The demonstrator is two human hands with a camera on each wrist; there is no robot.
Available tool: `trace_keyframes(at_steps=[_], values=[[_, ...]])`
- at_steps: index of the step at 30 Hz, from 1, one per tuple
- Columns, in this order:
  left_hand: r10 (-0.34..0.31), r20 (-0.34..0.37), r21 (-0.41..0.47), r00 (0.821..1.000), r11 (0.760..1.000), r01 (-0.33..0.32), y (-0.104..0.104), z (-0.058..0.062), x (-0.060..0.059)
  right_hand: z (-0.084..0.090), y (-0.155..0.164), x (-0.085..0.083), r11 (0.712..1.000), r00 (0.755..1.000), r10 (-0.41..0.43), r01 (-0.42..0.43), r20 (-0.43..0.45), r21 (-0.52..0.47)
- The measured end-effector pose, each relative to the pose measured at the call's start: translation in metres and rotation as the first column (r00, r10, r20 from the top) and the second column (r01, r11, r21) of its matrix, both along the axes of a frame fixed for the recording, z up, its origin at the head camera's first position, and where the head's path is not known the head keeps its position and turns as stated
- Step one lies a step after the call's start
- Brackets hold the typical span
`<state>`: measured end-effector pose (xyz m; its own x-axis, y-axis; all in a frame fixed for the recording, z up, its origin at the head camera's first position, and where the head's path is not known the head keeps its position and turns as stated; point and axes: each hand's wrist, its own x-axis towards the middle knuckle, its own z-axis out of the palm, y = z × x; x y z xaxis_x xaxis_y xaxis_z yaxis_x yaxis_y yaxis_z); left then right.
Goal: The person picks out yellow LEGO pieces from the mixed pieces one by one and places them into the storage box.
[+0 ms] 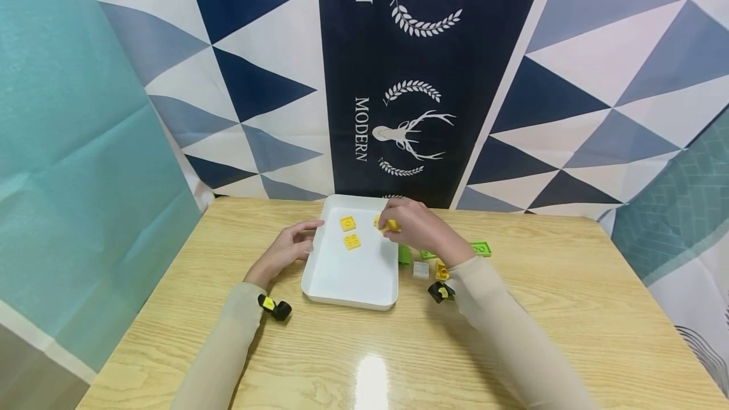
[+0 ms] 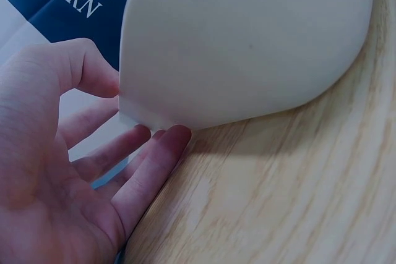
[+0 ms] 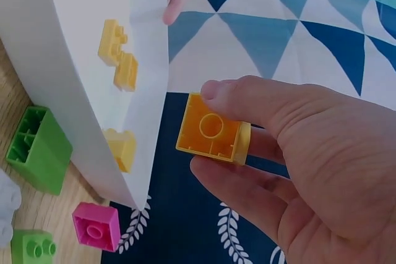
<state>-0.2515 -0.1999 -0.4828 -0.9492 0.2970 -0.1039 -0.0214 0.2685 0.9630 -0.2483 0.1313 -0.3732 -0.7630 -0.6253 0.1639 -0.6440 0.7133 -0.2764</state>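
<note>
A white tray stands on the table with yellow building blocks in it. Two of them, a yellow block and another yellow block, lie close together. A third yellow block sits near the tray's right wall, partly hidden in the head view. My left hand holds the tray's left edge, thumb and fingertips against it. Above the tray's far right part, my right hand pinches a square yellow block between thumb and fingers, its hollow underside towards the right wrist camera.
Right of the tray lie a green block, a light-green block, a white block and an orange-yellow block. A pink block shows in the right wrist view. Patterned cloth hangs behind the table.
</note>
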Motion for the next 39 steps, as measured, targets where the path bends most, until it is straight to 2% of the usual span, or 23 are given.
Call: trace_keyframes(at_steps=[7,14,25,33,39], values=[[-0.003,-0.007,-0.013,1.000,1.000,0.003,0.000,-0.003,-0.001,-0.003,-0.006,-0.006,1.000,1.000,-0.013,0.013,0.027,-0.003],[-0.004,-0.018,-0.010,1.000,1.000,0.004,-0.001,-0.003,-0.001,-0.009,-0.009,-0.016,0.998,0.995,-0.068,0.067,0.071,0.005],[-0.002,-0.008,-0.014,1.000,1.000,0.001,-0.001,-0.004,-0.002,-0.022,-0.011,-0.034,0.990,0.978,-0.138,0.138,0.157,0.011],[-0.002,-0.009,-0.008,1.000,1.000,0.002,-0.001,-0.004,-0.002,-0.023,-0.013,-0.039,0.989,0.972,-0.149,0.149,0.183,0.014],[0.004,-0.003,-0.007,1.000,1.000,-0.004,-0.001,-0.002,-0.002,-0.020,-0.015,-0.044,0.992,0.974,-0.125,0.126,0.189,0.009]])
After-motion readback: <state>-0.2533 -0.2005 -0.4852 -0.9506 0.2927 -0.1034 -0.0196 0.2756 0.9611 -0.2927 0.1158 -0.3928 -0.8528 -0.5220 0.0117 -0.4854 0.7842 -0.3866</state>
